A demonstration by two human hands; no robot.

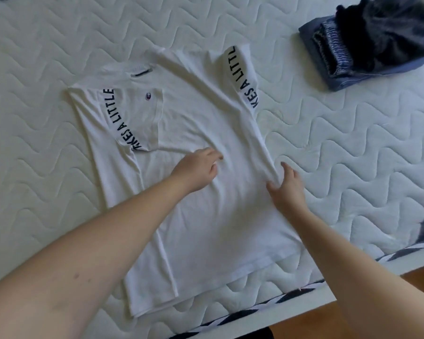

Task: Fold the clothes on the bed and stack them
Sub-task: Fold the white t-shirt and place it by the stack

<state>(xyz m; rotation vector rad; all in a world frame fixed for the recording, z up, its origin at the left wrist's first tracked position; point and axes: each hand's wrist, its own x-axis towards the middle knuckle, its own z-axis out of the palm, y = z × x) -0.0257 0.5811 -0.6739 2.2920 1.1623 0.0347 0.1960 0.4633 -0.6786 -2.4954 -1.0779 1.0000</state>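
White tee [201, 192] flat at bed's [353, 148] near edge (left sleeve folded in). Left hand [196, 168] presses its middle, fingers relaxed; right hand [288, 184] pinches the side seam. Stack [367, 45] at far right corner.

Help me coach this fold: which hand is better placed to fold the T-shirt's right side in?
Right hand: it already pinches the white T-shirt at its right edge, while the left hand rests mid-shirt.
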